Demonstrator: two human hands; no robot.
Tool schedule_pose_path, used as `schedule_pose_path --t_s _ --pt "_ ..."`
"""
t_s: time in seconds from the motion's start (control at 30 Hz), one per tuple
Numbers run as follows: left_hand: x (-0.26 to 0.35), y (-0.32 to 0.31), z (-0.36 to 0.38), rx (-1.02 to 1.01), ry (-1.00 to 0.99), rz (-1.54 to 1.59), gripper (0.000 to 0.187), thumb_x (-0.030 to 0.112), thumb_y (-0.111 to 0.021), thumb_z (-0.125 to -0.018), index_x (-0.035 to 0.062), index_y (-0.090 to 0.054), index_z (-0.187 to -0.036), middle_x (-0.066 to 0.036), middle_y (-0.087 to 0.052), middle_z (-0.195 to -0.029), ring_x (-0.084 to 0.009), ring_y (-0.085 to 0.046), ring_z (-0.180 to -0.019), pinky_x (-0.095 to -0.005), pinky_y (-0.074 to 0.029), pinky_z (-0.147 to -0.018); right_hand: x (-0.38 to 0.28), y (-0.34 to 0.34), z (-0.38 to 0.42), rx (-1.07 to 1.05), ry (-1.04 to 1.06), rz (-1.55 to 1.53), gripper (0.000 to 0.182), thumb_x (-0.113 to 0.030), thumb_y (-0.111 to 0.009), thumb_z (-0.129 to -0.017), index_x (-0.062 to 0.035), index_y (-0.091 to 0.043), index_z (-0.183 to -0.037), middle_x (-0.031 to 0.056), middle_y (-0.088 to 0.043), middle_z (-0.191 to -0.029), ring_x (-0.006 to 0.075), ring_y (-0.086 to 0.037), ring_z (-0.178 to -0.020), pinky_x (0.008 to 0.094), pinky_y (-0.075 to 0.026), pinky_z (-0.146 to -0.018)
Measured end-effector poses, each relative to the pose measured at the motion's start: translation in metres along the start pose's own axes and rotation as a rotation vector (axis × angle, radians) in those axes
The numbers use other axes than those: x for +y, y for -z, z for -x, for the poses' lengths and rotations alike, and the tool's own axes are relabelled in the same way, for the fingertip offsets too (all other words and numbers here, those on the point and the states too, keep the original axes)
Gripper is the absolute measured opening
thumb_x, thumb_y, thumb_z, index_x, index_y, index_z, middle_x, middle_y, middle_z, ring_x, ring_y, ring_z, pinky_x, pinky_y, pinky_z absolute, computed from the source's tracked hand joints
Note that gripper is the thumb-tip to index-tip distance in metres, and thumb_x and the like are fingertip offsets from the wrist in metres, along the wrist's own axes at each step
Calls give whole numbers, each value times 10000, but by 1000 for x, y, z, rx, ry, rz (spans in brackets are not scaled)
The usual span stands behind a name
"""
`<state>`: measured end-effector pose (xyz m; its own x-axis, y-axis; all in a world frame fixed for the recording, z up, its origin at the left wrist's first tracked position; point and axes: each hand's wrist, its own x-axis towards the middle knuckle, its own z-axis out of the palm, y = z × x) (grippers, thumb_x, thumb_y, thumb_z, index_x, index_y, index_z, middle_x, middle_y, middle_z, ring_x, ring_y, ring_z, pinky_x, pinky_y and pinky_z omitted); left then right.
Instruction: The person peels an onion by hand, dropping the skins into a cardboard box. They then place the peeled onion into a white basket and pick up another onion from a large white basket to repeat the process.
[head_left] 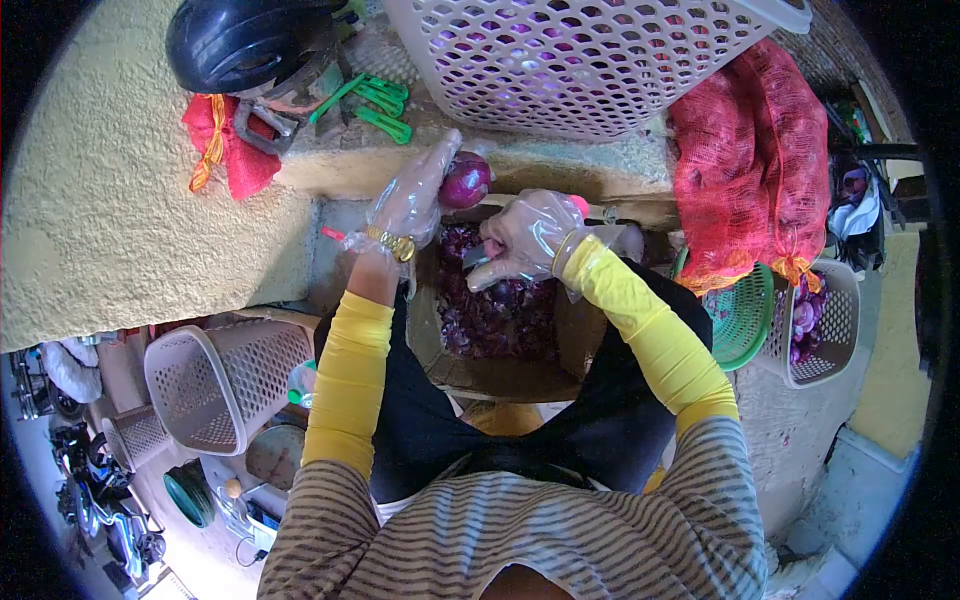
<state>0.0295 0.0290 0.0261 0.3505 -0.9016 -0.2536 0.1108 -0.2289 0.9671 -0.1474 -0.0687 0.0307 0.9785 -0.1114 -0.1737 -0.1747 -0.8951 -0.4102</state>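
Note:
My left hand point(412, 205), in a clear plastic glove with a gold watch at the wrist, holds a red onion point(466, 180) on its inner side. My right hand point(530, 236), gloved the same way, is closed around a small knife; its blade point(474, 257) points left and a pink handle end point(580, 206) shows behind the hand. The blade is apart from the onion, lower and slightly to its right. Both hands are over a cardboard box point(480, 382) between my knees. Loose purple onion skins point(500, 318) lie inside it.
A large white basket of red onions point(570, 70) stands on the ledge ahead. Red mesh sacks point(750, 165) hang over the right side, above a green basket point(742, 325) and another white basket point(838, 340). Left are a dark helmet point(250, 45), green plastic clips point(380, 105) and a pale basket point(200, 400).

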Motion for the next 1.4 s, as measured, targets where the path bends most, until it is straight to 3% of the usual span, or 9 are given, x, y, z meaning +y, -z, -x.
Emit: schedule_pose_path --t_s 0.1,0.33,0.6,0.67,0.8,0.9,1.07,1.2,1.4 --pt "-1 -1 0 0 -152 -255 532 410 -513 -1036 -51 -540 -1299 -151 -662 -1136 -193 -631 -1020 -358 -498 -965 2 6 2 72 -22 -26 654 -803 -665 -683 -158 -716 -781 100 -698 -737 337 -685 -698 480 -523 -646" --pt "-12 -5 -13 -18 222 350 534 472 -511 -1019 -33 -624 -1151 -131 -682 -1065 -182 -648 -911 -335 -537 -875 20 14 6 578 -236 -109 680 -660 -848 -601 -167 -725 -1052 17 -677 -687 226 -675 -585 369 -531 -565" --pt "-32 -2 -22 -55 262 446 453 399 -547 -1021 -28 -621 -1154 -112 -681 -1059 -185 -641 -927 -331 -540 -866 20 17 7 605 -177 -165 682 -761 -767 -610 -113 -711 -815 99 -678 -659 303 -678 -596 434 -546 -601" --pt "-92 26 -48 -160 -586 -610 627 142 -692 -911 29 -395 -1451 -183 -669 -1116 -323 -649 -990 -415 -517 -899 20 17 7 589 -193 -139 672 -757 -765 -619 -111 -709 -798 101 -675 -650 305 -675 -590 432 -546 -600" --pt "-75 19 -30 -152 -533 -702 890 -49 -721 -801 102 -253 -1542 -213 -650 -1157 -370 -630 -1036 -421 -510 -911 18 18 7 499 -226 -132 639 -739 -752 -659 -109 -701 -753 116 -669 -643 317 -673 -592 432 -545 -601" --pt "-10 -11 10 -4 -564 -900 596 137 -687 -914 42 -418 -1437 -167 -664 -1110 -311 -634 -969 -398 -515 -895 23 8 3 551 -185 -108 580 -683 -765 -700 -111 -670 -715 97 -625 -582 298 -641 -540 412 -521 -559" --pt "-20 -15 -12 -10 223 209 545 517 -467 -1024 -1 -620 -1097 -85 -654 -1029 -186 -590 -837 -349 -527 -836 25 1 0 595 -118 -116 535 -640 -728 -780 -119 -657 -682 89 -606 -546 294 -628 -505 404 -502 -523" --pt "12 -26 16 78 -73 -297 513 480 -484 -1028 -7 -616 -1118 -89 -660 -1013 -189 -612 -852 -345 -534 -809 13 14 5 400 -133 -61 597 -714 -633 -807 -128 -685 -704 106 -634 -579 328 -645 -553 436 -520 -571" --pt "-46 13 -33 -16 303 615 609 267 -744 -904 12 -459 -1378 -133 -684 -1037 -237 -641 -917 -353 -541 -818 7 7 2 175 4 -15 642 -778 -578 -790 -152 -708 -728 142 -660 -645 357 -668 -639 481 -529 -639"
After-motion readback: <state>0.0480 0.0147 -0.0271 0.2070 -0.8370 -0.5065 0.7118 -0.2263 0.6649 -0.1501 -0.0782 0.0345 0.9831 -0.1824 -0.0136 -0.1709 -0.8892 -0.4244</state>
